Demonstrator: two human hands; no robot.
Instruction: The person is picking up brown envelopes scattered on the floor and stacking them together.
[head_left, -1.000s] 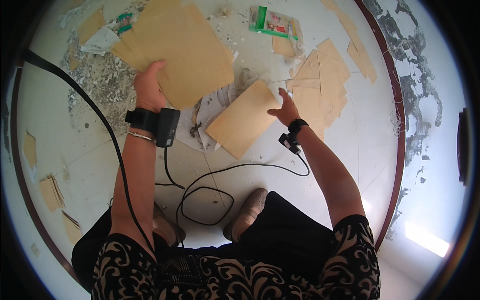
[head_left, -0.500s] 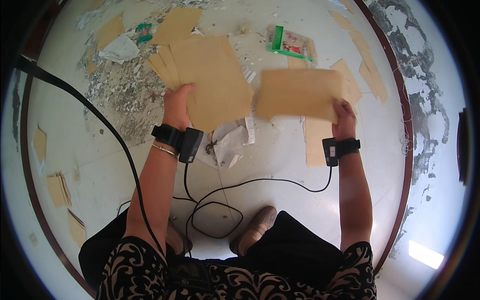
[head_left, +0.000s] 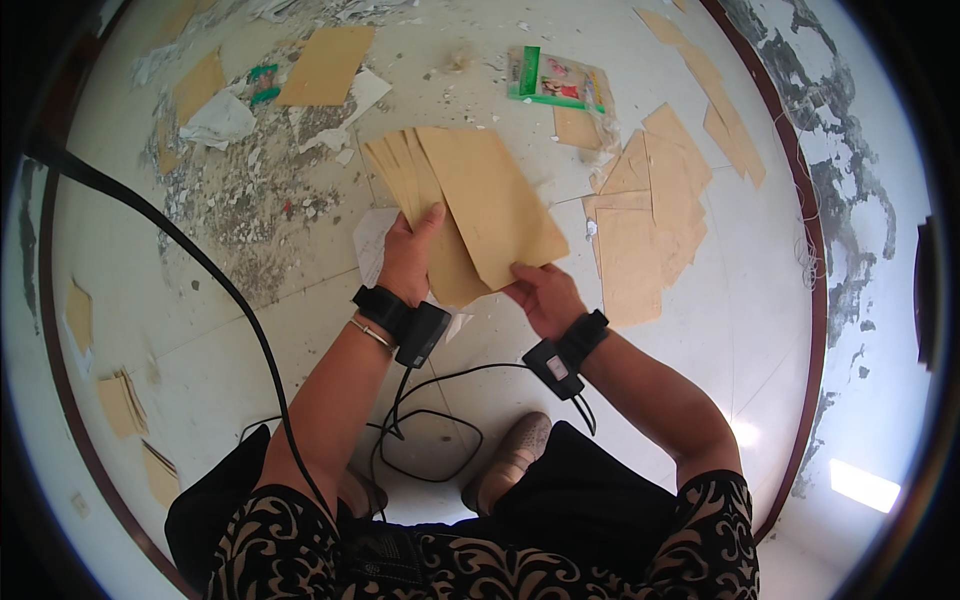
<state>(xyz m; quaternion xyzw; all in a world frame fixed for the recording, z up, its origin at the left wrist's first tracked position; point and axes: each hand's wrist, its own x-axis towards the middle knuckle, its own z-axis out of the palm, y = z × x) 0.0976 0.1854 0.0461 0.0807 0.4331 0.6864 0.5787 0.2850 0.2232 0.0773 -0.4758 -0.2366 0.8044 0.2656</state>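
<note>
My left hand grips a fanned stack of brown paper envelopes by its lower left side, thumb on top. On that stack lies one more brown envelope, tilted to the right. My right hand pinches this envelope's near right corner, thumb above and the other fingers beneath. Both hands are close together above the floor. To the right of them, several brown envelopes lie overlapping on the floor. Part of a white paper sheet shows behind my left hand.
Grey rubble and plaster bits cover the floor at the left. A clear plastic packet with green edges lies at the far side. A black cable hangs at the left, and another cable loops near my shoes.
My right hand has swung left with its envelope and brought it onto the stack. My left hand has moved slightly right and nearer, with the stack.
</note>
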